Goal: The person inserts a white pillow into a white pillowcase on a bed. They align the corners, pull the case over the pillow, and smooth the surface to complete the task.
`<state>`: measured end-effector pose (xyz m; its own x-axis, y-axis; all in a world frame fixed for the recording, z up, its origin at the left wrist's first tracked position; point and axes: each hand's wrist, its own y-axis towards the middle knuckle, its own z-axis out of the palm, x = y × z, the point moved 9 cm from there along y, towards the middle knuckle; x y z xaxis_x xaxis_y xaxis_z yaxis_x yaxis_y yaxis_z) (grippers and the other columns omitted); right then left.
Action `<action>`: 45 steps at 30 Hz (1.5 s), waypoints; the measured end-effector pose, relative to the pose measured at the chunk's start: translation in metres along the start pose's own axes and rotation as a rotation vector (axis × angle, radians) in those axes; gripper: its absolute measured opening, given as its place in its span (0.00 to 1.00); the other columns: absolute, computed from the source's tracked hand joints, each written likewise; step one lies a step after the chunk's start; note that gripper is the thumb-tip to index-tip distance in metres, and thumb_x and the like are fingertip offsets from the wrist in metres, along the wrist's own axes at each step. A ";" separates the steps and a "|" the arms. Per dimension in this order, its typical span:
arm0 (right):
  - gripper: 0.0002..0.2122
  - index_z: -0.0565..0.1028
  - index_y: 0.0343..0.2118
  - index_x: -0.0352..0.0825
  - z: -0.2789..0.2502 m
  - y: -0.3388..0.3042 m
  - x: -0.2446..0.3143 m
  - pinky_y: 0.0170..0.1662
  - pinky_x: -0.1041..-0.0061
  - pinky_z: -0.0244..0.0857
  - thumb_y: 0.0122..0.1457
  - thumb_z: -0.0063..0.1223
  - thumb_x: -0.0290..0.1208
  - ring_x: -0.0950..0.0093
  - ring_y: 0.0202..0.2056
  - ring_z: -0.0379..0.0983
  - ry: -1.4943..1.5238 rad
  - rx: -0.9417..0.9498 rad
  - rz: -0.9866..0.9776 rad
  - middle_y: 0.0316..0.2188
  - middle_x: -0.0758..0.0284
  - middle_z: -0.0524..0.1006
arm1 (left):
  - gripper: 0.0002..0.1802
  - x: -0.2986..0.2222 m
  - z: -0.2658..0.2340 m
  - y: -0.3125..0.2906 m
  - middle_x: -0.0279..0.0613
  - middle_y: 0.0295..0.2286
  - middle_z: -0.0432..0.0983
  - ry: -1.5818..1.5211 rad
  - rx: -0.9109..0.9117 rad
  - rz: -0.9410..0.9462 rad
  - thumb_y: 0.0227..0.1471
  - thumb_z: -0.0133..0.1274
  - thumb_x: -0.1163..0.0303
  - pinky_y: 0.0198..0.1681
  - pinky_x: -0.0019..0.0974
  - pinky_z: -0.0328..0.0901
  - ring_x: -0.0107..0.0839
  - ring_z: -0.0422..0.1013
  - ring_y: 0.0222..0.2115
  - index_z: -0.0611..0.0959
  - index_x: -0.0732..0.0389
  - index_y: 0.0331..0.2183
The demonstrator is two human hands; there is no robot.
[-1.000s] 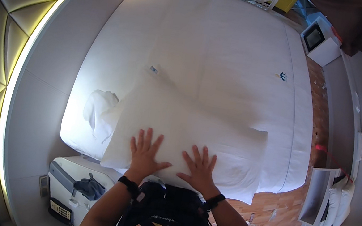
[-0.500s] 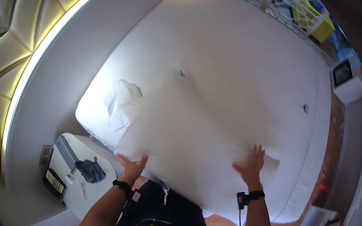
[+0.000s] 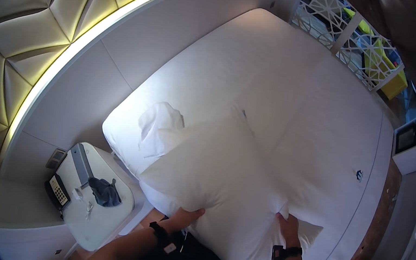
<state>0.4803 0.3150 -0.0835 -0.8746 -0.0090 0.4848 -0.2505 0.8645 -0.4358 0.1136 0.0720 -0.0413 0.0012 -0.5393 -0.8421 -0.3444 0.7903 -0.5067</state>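
A plump white pillow (image 3: 223, 171) lies on the near part of the white bed (image 3: 303, 85). My left hand (image 3: 186, 218) is closed on the pillow's near edge, thumb on top, with the other fingers hidden by the cloth; creases spread out from the grip. Farther right, my right hand (image 3: 288, 229) pinches the white cloth and pulls it into a small peak. Beyond that hand a loose flap of cloth (image 3: 310, 233) sticks out to the right. A crumpled white cloth (image 3: 159, 126) lies beside the pillow's left side.
Left of the bed stands a white bedside table (image 3: 103, 231) with a telephone (image 3: 58, 192), a dark grey cloth (image 3: 105, 192) and small white items. A padded, lit wall (image 3: 31, 34) runs along the left. A white lattice screen (image 3: 340, 31) stands at the far end.
Both hands have gone from spread fingers on the pillow to gripping its cloth. The left hand has moved right, and the pillow has bunched up. The view has shifted.
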 end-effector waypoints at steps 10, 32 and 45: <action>0.19 0.81 0.42 0.25 -0.062 0.005 0.156 0.44 0.67 0.71 0.67 0.58 0.42 0.66 0.36 0.79 0.421 -0.293 -0.044 0.32 0.58 0.83 | 0.26 -0.086 -0.121 0.100 0.44 0.52 0.78 -0.360 -0.238 0.193 0.66 0.56 0.65 0.57 0.37 0.66 0.35 0.73 0.52 0.75 0.68 0.60; 0.21 0.69 0.24 0.31 0.182 0.153 0.533 0.31 0.71 0.58 0.71 0.54 0.43 0.80 0.28 0.57 0.920 -0.080 0.070 0.24 0.74 0.65 | 0.22 0.042 -0.360 0.197 0.54 0.44 0.84 -0.110 -0.242 -0.094 0.61 0.58 0.65 0.49 0.42 0.72 0.45 0.80 0.44 0.81 0.69 0.52; 0.22 0.75 0.42 0.26 0.223 0.171 0.581 0.45 0.68 0.70 0.72 0.48 0.47 0.75 0.35 0.71 1.133 -0.098 0.147 0.35 0.64 0.76 | 0.10 -0.192 -0.515 0.244 0.59 0.29 0.78 0.746 -0.596 0.514 0.56 0.60 0.69 0.37 0.59 0.67 0.64 0.73 0.34 0.81 0.66 0.29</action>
<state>-0.1631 0.3450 -0.0457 -0.0040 0.5101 0.8601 -0.1004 0.8555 -0.5079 -0.4543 0.2181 0.0919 -0.7755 -0.3840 -0.5012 -0.5417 0.8124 0.2157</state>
